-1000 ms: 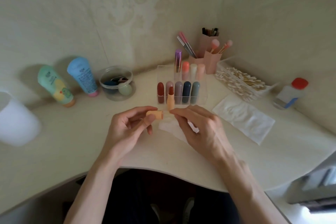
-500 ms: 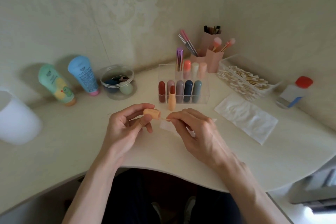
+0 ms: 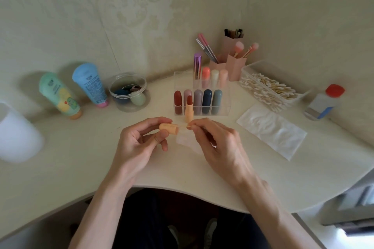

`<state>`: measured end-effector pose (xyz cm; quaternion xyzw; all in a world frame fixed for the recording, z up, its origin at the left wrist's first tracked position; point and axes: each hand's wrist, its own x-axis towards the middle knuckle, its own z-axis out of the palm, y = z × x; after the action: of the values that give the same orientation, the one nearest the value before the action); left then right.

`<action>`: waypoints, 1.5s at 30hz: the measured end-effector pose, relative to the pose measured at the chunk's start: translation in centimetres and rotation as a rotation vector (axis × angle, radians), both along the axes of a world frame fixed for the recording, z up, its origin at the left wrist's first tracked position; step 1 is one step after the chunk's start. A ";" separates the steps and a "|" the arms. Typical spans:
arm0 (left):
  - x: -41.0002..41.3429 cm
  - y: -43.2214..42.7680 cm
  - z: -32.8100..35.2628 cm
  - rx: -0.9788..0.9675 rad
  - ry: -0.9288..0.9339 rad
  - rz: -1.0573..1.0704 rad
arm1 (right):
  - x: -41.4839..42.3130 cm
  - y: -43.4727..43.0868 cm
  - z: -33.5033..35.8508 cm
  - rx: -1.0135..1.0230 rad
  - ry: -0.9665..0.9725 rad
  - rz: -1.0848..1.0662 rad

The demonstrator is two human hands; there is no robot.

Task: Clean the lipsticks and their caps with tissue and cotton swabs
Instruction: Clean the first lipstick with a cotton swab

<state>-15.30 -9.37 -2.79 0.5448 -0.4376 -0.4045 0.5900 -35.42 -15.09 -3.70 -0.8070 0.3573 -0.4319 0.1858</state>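
Holding the peach cap (image 3: 169, 128) sideways above the tabletop (image 3: 81, 157), pinched in the left grip (image 3: 139, 145), open end facing right. Pinching a thin swab stick (image 3: 183, 126), barely visible, in the right grip (image 3: 218, 143), pointed at the cap's mouth. With the uncapped lipstick (image 3: 189, 111) upright just before the clear organizer (image 3: 202, 105).

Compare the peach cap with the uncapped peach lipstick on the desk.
The peach cap lies sideways, gripped in the left hand above the desk; the peach lipstick stands upright on the desk, untouched, in front of the clear organiser. The cap is one plain colour; the lipstick shows a red bullet on top. Both share the same peach casing.
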 end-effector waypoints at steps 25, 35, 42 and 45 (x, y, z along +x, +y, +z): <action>-0.1 0.1 0.2 0.006 0.013 0.036 | -1.1 -0.3 -0.1 0.336 -0.122 0.157; -3.4 -1.0 1.6 -0.026 0.134 0.075 | -4.3 -1.5 1.0 0.325 -0.189 -0.011; -6.7 -1.4 1.3 -0.027 0.104 -0.100 | -10.8 -2.9 0.1 0.150 0.035 -0.410; -7.8 -1.8 1.2 -0.031 0.110 -0.148 | -12.5 -3.1 0.0 0.133 0.116 -0.541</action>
<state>-23.06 -11.16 -1.62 0.4789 -0.4497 -0.4694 0.5900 -47.96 -18.15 -3.70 -0.6917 0.5973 -0.3947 0.0954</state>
